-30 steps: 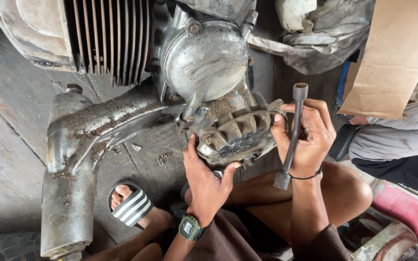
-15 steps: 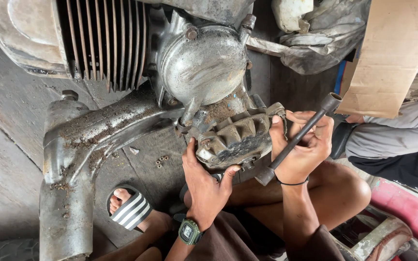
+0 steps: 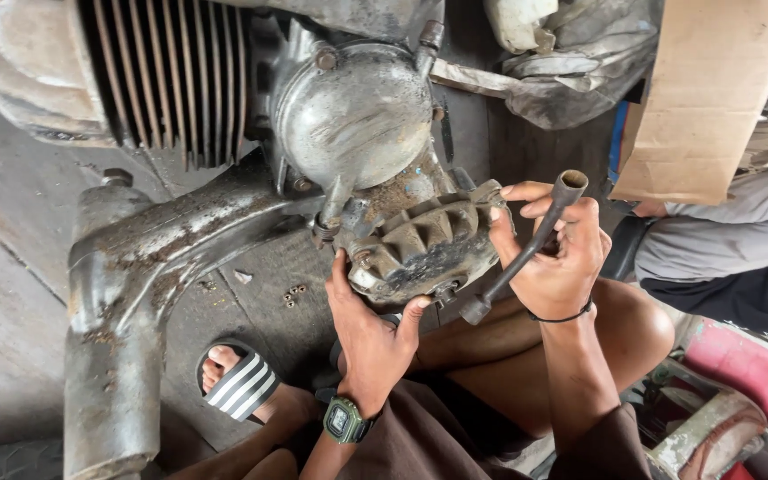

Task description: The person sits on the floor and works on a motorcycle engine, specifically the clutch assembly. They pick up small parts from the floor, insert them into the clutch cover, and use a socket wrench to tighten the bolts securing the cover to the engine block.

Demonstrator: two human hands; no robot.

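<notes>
A grimy ribbed metal engine cover [image 3: 424, 240] sits below a round domed casing [image 3: 357, 111] on an old engine. My left hand [image 3: 371, 333], with a green digital watch on the wrist, cups the cover's lower left edge, thumb under it. My right hand [image 3: 555, 258] holds a dark tubular socket wrench [image 3: 526, 249] slanted across the palm, while its fingertips press on the cover's right edge. The wrench's lower end hangs free beneath the cover.
A finned cylinder [image 3: 166, 80] and a rusty exhaust pipe [image 3: 126, 293] lie to the left. Small bolts [image 3: 293, 295] sit on the concrete floor. My sandalled foot [image 3: 237, 382] is below. Cardboard [image 3: 704, 98] and another person's grey sleeve [image 3: 722, 231] are at the right.
The wrench in my right hand has tilted from upright to a slant, its top swinging right. My right fingers have moved onto the cover's edge. The left hand stays put.
</notes>
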